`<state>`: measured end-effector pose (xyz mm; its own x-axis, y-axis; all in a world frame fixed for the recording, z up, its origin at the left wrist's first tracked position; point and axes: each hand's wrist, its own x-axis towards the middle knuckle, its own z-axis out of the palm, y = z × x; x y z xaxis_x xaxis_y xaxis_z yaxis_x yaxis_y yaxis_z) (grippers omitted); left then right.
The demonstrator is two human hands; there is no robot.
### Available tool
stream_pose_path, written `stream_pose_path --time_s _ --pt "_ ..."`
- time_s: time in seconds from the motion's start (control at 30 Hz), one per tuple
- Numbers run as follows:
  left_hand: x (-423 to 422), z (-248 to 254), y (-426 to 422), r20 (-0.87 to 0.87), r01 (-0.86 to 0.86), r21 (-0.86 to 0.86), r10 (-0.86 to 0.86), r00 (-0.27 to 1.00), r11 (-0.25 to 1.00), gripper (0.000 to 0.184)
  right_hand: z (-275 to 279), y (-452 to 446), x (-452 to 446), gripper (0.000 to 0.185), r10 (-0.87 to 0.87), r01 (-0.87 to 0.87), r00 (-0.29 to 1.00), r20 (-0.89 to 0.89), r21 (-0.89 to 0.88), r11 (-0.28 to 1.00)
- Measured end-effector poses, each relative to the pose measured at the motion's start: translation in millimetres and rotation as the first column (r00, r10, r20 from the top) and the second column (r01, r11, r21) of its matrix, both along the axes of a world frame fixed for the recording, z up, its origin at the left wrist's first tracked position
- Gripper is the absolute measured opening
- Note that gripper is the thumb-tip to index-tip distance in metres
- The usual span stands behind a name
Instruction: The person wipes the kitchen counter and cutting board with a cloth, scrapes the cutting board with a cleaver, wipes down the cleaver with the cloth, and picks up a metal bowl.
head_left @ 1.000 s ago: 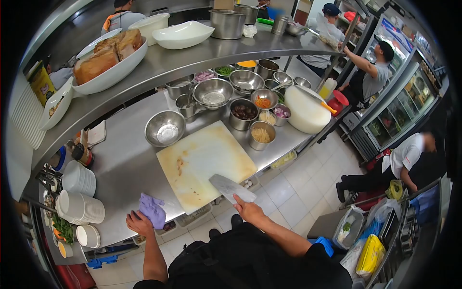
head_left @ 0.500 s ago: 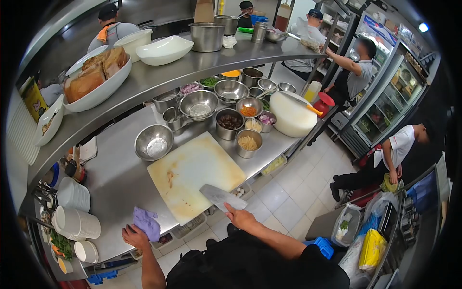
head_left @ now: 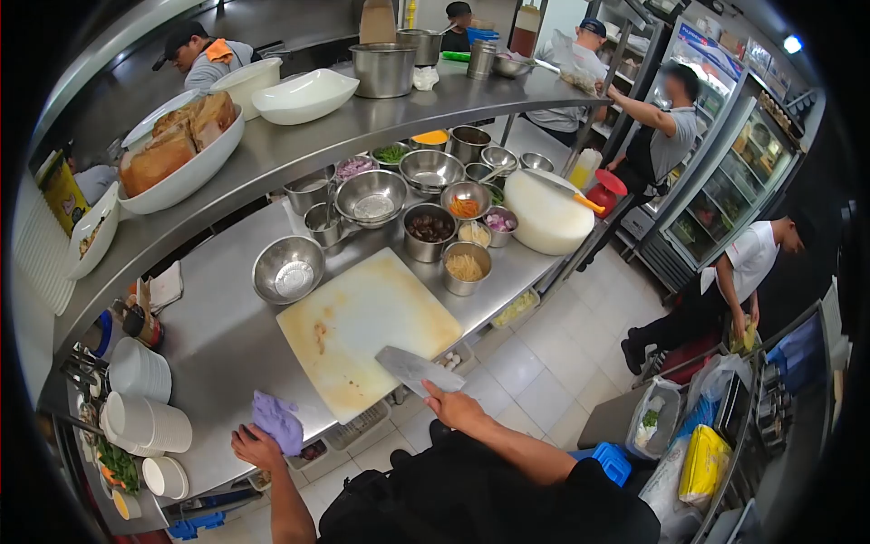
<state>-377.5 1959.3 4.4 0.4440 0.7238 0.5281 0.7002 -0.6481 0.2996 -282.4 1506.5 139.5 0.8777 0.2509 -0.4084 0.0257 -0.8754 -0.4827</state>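
My right hand (head_left: 453,407) is closed round the grip of a broad-bladed cleaver (head_left: 410,367). Its blade lies over the front corner of a stained white cutting board (head_left: 362,317). At the counter's front edge, my left hand (head_left: 257,448) rests with fingers apart, right beside a crumpled purple cloth (head_left: 277,422); the thumb side seems to touch it. Behind the board stand an empty steel bowl (head_left: 288,270), a pot of dark pieces (head_left: 429,233) and a tub of pale shreds (head_left: 466,268).
A thick round white block (head_left: 548,213) with an orange-handled knife on top sits at the right. White bowls (head_left: 145,422) are stacked at the left. Overhead, a steel shelf (head_left: 362,122) carries a dish of large brown meat pieces (head_left: 177,145). Several co-workers stand around, one (head_left: 748,281) at the right.
Both my hands, the cleaver and the cloth stay practically in place. A co-worker at the back left has turned the head, and the one at the right has shifted slightly.
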Motion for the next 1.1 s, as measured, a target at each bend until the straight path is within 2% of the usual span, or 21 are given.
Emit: stream_pose_path --time_s 0.1,0.3,0.4,1.1 --pt "1.4 -1.1 1.4 -0.008 -0.017 0.004 0.017 1.0 1.0 0.04 -16.3 -5.9 -0.8 0.05 0.01 -0.011 0.999 0.045 0.039 0.999" --pt "0.7 12.1 -6.7 0.048 0.024 0.012 -0.025 0.999 1.0 0.038 22.9 -0.3 -13.4 0.051 0.019 -0.019 1.0 -0.008 0.028 0.999" --pt "1.9 14.9 -7.9 0.046 0.019 -0.008 -0.019 0.999 1.0 0.038 0.8 -3.2 -13.6 0.05 0.044 -0.044 0.999 0.001 -0.011 0.999" --pt "1.4 1.8 -1.6 0.013 -0.026 -0.014 0.026 1.0 1.0 0.041 -4.2 -2.7 -20.0 0.051 0.016 -0.016 1.0 -0.018 -0.004 1.0"
